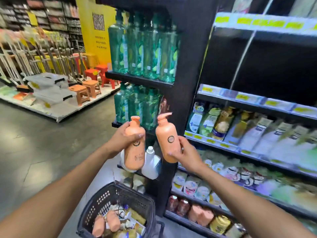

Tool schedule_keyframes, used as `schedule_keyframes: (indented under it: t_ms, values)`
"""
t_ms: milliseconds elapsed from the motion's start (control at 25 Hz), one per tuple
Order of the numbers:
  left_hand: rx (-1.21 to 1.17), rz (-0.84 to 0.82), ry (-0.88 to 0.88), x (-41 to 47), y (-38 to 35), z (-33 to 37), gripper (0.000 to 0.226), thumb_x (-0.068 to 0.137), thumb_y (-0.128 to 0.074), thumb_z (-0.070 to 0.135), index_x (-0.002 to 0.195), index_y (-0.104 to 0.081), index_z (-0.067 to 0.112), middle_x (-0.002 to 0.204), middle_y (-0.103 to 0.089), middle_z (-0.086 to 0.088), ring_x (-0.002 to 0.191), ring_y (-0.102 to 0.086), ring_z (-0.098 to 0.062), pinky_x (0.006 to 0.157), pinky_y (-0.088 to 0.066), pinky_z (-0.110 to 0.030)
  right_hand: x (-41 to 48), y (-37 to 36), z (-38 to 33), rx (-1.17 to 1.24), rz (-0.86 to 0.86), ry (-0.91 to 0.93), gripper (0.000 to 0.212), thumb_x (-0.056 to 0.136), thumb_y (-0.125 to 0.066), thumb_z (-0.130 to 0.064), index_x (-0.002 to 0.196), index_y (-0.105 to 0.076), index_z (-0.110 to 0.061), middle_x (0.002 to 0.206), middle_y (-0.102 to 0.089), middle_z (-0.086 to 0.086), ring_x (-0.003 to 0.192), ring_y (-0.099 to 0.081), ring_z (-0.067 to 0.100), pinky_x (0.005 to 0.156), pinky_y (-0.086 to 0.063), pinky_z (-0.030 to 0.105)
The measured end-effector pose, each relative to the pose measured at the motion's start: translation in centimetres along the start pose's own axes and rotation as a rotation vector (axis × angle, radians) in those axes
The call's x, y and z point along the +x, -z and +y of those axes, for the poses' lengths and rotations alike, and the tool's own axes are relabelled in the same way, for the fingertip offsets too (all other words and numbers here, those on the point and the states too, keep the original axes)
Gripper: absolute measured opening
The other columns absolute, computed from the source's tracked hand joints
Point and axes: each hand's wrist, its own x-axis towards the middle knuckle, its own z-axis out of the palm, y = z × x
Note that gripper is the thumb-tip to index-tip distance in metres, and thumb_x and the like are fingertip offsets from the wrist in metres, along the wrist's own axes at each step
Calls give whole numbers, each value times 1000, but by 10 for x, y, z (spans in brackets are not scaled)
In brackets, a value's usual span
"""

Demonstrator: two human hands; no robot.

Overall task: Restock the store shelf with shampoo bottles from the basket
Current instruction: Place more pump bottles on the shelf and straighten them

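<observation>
Basket low in front, shelf unit to the right.
Above the basket, the left hand holds a pump bottle and the right hand holds a second pump bottle just beside it, not touching; stools stand far behind on the left.
</observation>
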Motion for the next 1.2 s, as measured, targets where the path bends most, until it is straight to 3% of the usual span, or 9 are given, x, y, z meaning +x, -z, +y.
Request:
schedule_keyframes:
  t_ms: [160, 320, 480, 640, 880, 1040, 1200]
  values:
    - [23, -89, -124, 5, -57, 74, 56, 76, -87, 32, 123, -60, 17, 104, -71, -7, 88, -71, -14, 69, -58, -25, -32, 75, -14, 16, 137, 28, 58, 80, -82, -42, 127, -47, -38, 117, -63, -18, 106, -63, 8, 92, -54, 42]
    - [4, -188, -261, 15, -125, 144, 64, 68, -86, 38, 122, -60, 16, 94, -68, 0, 79, -66, -8, 66, -55, -22, -64, 155, -19, 6, 298, 33, 59, 79, -82, -46, 127, -48, -38, 118, -63, -17, 106, -63, 8, 91, -54, 39]
    - [-26, -276, -347, 36, -185, 188, 55, 71, -84, 36, 119, -62, 22, 93, -69, 5, 78, -66, -5, 68, -56, -24, -88, 220, -13, 3, 438, 27, 74, 70, -76, -61, 135, -49, -36, 124, -64, -20, 112, -63, 5, 96, -55, 43]
    - [2, -398, -401, 63, -234, 221, 64, 72, -86, 44, 128, -60, 26, 111, -70, 2, 91, -70, -7, 78, -61, -31, -101, 270, -3, -9, 541, -3, 66, 75, -81, -49, 132, -49, -41, 122, -64, -23, 111, -63, 0, 97, -54, 40]
    - [6, -520, -485, 121, -299, 258, 63, 73, -84, 45, 127, -58, 27, 111, -68, -3, 94, -71, -14, 74, -59, -29, -92, 319, 16, -28, 670, -17, 58, 85, -81, -31, 136, -53, -34, 122, -66, -26, 109, -62, -8, 90, -51, 25]
    - [-39, -561, -530, 159, -334, 270, 61, 74, -84, 43, 127, -57, 26, 113, -68, -3, 96, -72, -16, 76, -59, -30, -76, 343, 36, -3, 767, -28, 57, 84, -81, -32, 135, -55, -38, 118, -68, -27, 109, -64, -4, 93, -55, 32]
    - [-41, -598, -546, 186, -365, 277, 61, 76, -84, 44, 129, -56, 27, 116, -67, -2, 103, -72, -19, 78, -58, -31, -68, 365, 52, 32, 844, -46, 60, 84, -82, -29, 137, -54, -31, 121, -69, -18, 111, -64, -1, 97, -56, 35]
